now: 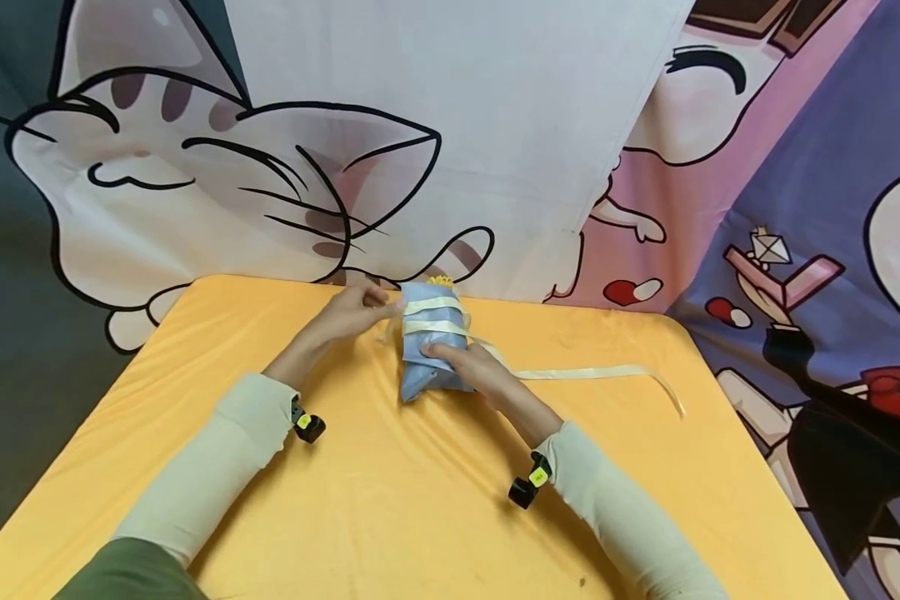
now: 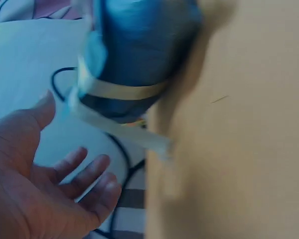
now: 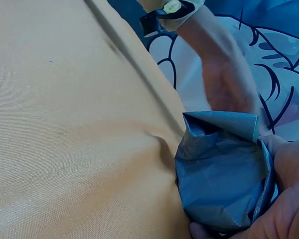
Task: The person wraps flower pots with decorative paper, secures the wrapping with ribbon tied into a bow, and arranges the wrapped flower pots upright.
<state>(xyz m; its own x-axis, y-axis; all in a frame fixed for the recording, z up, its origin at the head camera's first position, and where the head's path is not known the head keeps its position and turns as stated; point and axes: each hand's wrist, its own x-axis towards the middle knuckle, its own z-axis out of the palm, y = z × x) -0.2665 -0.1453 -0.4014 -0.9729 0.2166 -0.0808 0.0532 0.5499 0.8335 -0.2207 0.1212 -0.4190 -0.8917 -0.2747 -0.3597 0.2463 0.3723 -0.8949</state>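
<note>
A bundle wrapped in blue paper (image 1: 423, 367) is held over the table, with a yellow frilly tuft (image 1: 440, 281) showing at its far end. Two bands of pale yellow ribbon (image 1: 433, 327) cross its front, and a long tail trails rightward. My right hand (image 1: 474, 364) grips the lower part of the bundle, thumb on the front face; the right wrist view shows the folded paper end (image 3: 219, 169) in its grasp. Beside the upper left side is my left hand (image 1: 352, 312). In the left wrist view its fingers (image 2: 92, 174) are loosely bent, apart from the ribbon (image 2: 124, 132), with nothing between them.
A yellow cloth (image 1: 390, 500) covers the table. Behind the far edge hangs a printed cartoon backdrop (image 1: 510, 167), its cat drawing at left and figures at right. The ribbon's free end (image 1: 667, 392) reaches toward the table's right side.
</note>
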